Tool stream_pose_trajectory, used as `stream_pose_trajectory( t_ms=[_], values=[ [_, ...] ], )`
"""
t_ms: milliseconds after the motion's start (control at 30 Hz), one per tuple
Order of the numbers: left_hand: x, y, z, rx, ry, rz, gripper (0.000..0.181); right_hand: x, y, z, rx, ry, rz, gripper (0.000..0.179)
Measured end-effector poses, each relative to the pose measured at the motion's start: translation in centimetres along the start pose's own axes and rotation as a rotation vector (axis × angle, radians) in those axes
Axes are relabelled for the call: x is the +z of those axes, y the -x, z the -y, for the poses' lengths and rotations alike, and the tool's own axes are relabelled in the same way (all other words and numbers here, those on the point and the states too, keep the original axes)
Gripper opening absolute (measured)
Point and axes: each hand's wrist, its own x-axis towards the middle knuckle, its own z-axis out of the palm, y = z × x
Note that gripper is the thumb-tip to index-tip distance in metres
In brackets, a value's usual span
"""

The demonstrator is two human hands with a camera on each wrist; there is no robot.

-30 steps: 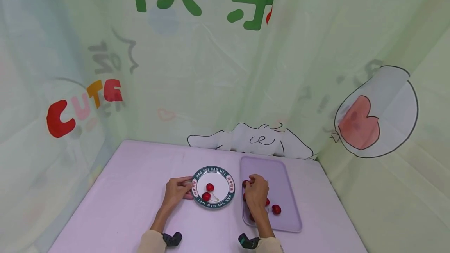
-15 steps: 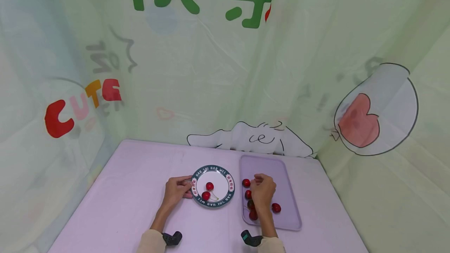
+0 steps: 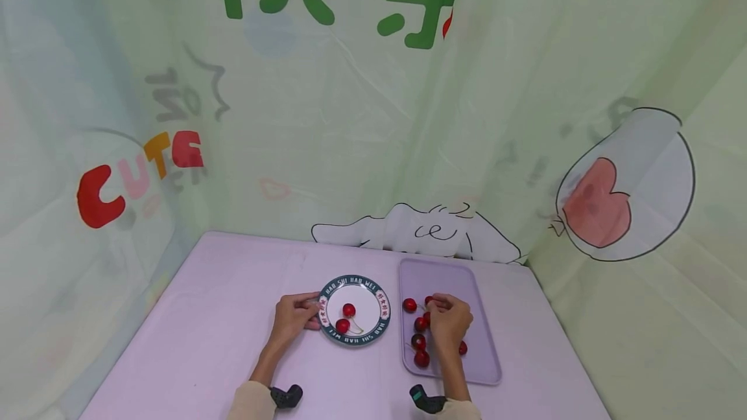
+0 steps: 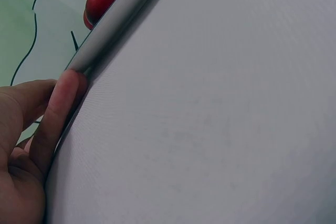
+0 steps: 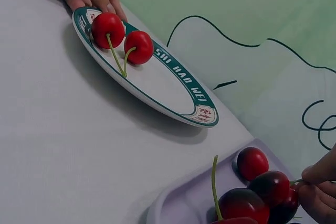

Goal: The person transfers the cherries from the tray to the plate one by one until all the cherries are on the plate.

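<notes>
My left hand (image 3: 292,314) holds the left rim of a round white plate (image 3: 369,306) with a dark green lettered border. On the plate lie two red cherries (image 5: 139,47) with green stems. To the right, my right hand (image 3: 452,323) is over a light purple tray (image 3: 434,275). Its thumb and fingertips pinch a thin green stem (image 5: 296,182) beside a dark red cherry (image 5: 270,187). Several more cherries (image 3: 421,359) lie along the tray's left side, and another cherry (image 3: 463,347) shows just right of the wrist.
Plate and tray stand side by side on a table with a pale pink cover (image 3: 233,290). A printed pale green curtain (image 3: 373,122) rises behind the table and along both sides. Each wrist carries a black camera mount (image 3: 286,397).
My right hand has shifted rightward over the tray, and cherries it covered before now show on its left. The left hand and the plate stay where they were.
</notes>
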Motion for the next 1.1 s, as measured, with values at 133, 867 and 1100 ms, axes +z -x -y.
stream_pose_trajectory(
  t_ms=[133,867,1100],
  values=[
    [0.0,0.1,-0.2,-0.001,0.004,0.004,0.037,0.0,-0.3,-0.5,0.022,-0.022,-0.011,0.01],
    [-0.1,0.1,-0.2,-0.004,-0.001,0.014,0.038,-1.5,-0.1,-0.1,0.3,-0.352,0.016,0.025],
    [-0.1,0.3,0.0,0.001,-0.016,0.01,0.036,-1.9,0.2,-0.1,0.343,-0.369,0.039,0.027]
  ],
)
